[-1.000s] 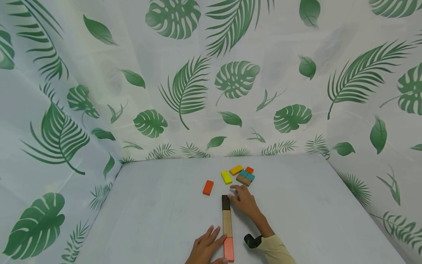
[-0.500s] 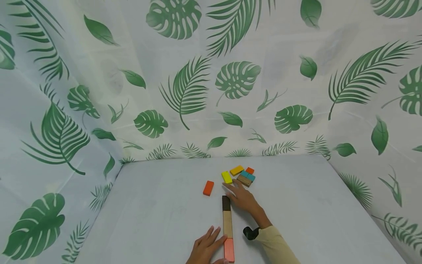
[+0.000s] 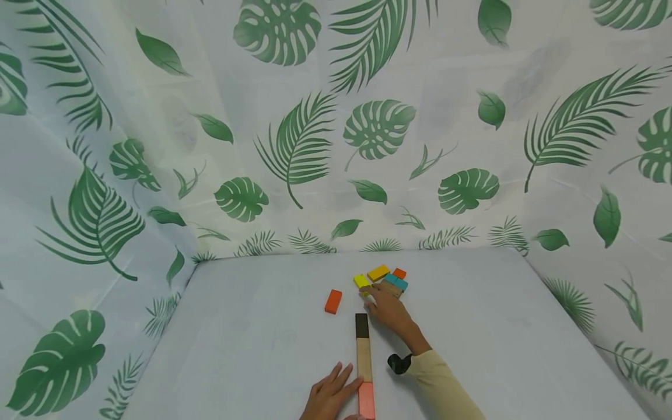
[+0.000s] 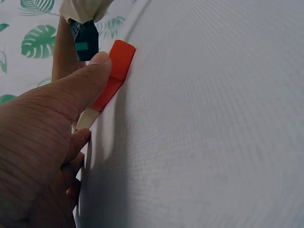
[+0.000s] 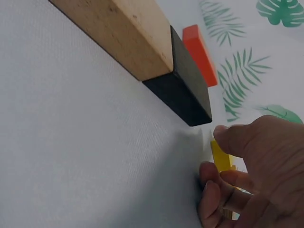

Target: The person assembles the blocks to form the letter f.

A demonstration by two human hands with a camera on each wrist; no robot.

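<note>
Your left hand [image 3: 331, 395], fingers straight and spread, rests against the pink rectangular block [image 3: 367, 401], nearer you than the black rectangular block [image 3: 361, 325], a tan wooden block [image 3: 364, 359] between them. Your right hand [image 3: 389, 309], thumb parted from its bent fingers, is at the yellow rectangular block [image 3: 360, 281] beyond the black one; whether it touches, I cannot tell.

White walls [image 3: 446, 76], green leaf prints [image 3: 379, 125] all over; pale-grey surface [image 3: 236, 350] below.

Left grip [image 3: 326, 398] low, fingers [image 3: 344, 377] spread, right grip [image 3: 388, 307] farther forward, fingers bent, thumb [image 5: 237, 137] apart
</note>
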